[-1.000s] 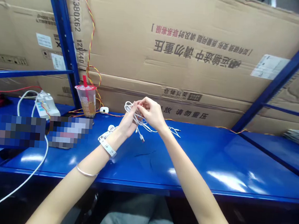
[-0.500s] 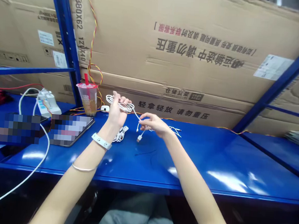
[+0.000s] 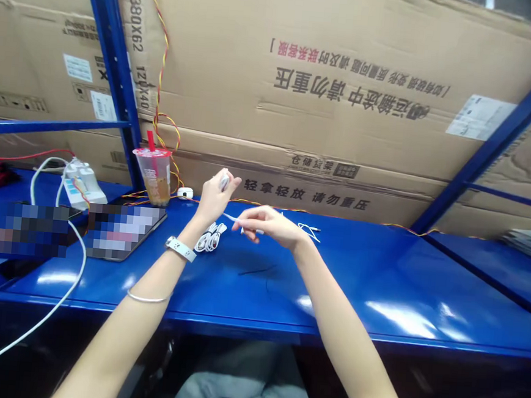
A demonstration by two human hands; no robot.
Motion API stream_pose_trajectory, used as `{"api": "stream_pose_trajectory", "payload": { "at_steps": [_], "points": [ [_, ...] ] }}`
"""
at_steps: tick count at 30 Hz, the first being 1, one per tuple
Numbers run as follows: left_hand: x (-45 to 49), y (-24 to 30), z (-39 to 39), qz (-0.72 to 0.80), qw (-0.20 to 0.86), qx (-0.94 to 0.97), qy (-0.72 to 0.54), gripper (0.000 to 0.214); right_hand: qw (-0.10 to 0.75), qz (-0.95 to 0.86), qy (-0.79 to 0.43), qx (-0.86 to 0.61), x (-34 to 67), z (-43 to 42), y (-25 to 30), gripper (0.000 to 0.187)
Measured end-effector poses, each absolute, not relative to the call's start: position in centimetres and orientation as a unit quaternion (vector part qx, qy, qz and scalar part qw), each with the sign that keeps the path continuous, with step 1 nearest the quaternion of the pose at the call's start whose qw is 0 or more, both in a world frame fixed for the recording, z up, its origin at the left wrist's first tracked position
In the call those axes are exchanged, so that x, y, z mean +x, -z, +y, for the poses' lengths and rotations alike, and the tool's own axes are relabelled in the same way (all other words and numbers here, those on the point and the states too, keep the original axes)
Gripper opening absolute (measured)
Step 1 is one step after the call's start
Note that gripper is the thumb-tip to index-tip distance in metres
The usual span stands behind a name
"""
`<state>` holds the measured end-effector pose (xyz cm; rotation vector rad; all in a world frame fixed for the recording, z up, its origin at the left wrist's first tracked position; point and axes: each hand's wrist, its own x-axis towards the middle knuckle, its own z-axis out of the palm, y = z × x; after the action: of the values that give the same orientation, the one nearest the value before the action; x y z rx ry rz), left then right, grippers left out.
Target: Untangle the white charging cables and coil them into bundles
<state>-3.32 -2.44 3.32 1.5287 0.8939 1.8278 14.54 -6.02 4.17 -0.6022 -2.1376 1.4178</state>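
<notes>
Change since the earlier frame: the white cable loops have left the left hand [image 3: 214, 200], its fingers now together on a white plug [image 3: 223, 182] pointing 1 o'clock. The right hand's [image 3: 270, 223] fingers close on a thin white cable [image 3: 232, 218], running 9-to-3 o'clock above the blue steel bench [image 3: 376, 306]. A bundled white cable [image 3: 210, 237] lies at the left hand's 6 o'clock.

White cable [image 3: 232, 218] runs between left hand [image 3: 214, 200] and right hand [image 3: 268, 221]. White coil [image 3: 210, 237] sits just below left hand. On left wrist: white band [image 3: 180, 249], dark paw prints. Further down that forearm: silver bangle [image 3: 147, 299]. Under both hands: glossy blue bench [image 3: 368, 293]. Beyond them: tan boxes [image 3: 350, 58], black print, some red. Left of left hand: clear cup [image 3: 154, 181], brown contents, red straw [image 3: 150, 141]. Further beyond that hand: twisted red-yellow wire [image 3: 161, 74].
</notes>
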Motion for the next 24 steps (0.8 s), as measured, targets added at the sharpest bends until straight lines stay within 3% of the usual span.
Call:
{"api": "stream_pose_trajectory", "payload": {
  "at_steps": [4,8,12,16,22,24],
  "points": [
    [-2.0,-2.5,-2.4,0.305,0.443,0.595,-0.597,0.051,0.472,-0.738,-0.409,-0.255,14.4,-4.9,-3.9,0.030],
    [-0.9,-1.9,-3.1,0.253,0.524,0.624,-0.522,0.059,0.567,-0.690,-0.296,-0.339,13.9,-3.4,-2.6,0.028],
    [-0.7,-1.6,-3.6,0.260,0.507,0.659,-0.491,0.040,0.565,-0.691,-0.201,-0.403,13.8,-3.4,-2.2,0.022],
    [-1.3,-1.6,-3.5,0.265,0.529,0.676,-0.439,0.029,0.541,-0.716,-0.215,-0.384,14.0,-3.8,-2.5,0.020],
    [-2.2,-1.6,-3.5,0.238,0.611,0.678,-0.333,0.025,0.478,-0.777,-0.200,-0.356,14.8,-4.2,-3.3,0.038],
    [-2.3,-1.6,-3.8,0.227,0.621,0.687,-0.302,0.025,0.440,-0.806,-0.193,-0.345,15.1,-4.4,-3.7,0.036]
  ]
}}
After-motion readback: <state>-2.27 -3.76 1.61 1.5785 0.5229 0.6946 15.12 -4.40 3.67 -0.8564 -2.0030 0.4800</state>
